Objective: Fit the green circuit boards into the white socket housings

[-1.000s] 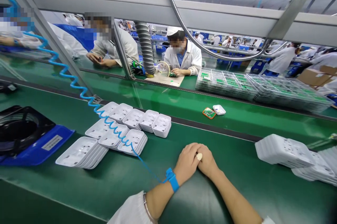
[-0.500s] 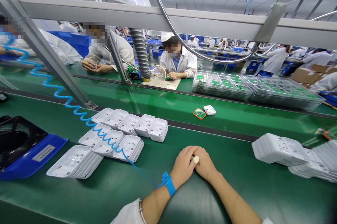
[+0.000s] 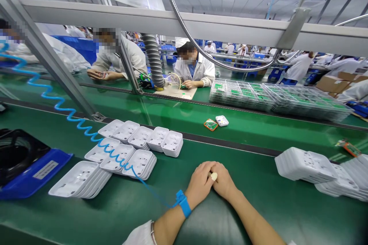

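Observation:
My left hand (image 3: pixel 200 178) and my right hand (image 3: pixel 224 180) rest folded together on the green bench top. Their fingers are closed against each other, and the space between the palms is hidden. A cream finger cot (image 3: pixel 214 176) covers a thumb tip where they meet. Around my left wrist is a blue wrist strap (image 3: pixel 183 203), tied to a coiled blue cord (image 3: pixel 82 124). To the left stand stacks of white plastic housings (image 3: pixel 140 161); more white housings (image 3: pixel 306 163) lie stacked and tilted to the right. Neither hand touches them.
Beyond the bench edge, a green conveyor belt (image 3: pixel 161 112) carries a green circuit board (image 3: pixel 211 124) and a white housing (image 3: pixel 222 120). Clear trays of boards (image 3: pixel 241 93) stand behind it. A blue-based fan (image 3: pixel 31 172) sits at left. Co-workers sit opposite; a metal beam (image 3: pixel 230 30) crosses above.
The circuit board and white housing on the belt have shifted left, as has another orange-edged board at far right. My folded hands have stayed in place.

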Available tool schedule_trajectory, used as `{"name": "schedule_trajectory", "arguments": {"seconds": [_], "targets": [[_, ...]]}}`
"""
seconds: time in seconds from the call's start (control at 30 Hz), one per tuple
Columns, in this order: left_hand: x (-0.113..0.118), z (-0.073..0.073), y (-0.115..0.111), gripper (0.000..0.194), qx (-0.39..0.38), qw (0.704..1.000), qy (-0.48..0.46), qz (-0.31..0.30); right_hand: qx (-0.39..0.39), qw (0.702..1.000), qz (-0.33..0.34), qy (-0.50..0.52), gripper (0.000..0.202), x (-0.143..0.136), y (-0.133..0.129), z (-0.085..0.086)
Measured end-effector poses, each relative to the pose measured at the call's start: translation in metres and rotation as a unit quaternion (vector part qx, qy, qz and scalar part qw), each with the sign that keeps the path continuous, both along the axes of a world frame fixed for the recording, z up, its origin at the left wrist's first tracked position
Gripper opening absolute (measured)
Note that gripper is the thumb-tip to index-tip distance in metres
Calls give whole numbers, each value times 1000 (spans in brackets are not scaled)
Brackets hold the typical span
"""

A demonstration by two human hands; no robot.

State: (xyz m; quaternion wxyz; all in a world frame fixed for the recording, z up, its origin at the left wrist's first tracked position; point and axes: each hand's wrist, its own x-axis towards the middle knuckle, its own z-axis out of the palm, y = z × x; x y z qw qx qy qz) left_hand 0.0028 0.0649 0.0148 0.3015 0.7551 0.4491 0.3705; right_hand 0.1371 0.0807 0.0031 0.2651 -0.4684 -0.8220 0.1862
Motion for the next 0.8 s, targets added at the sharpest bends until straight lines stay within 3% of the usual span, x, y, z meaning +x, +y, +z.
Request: {"name": "schedule_trajectory", "arguments": {"seconds": [0.8], "targets": [[-1, 4, -3, 36, 9, 1000, 5, -4, -12, 999, 13, 42, 20, 1, -3, 3]]}}
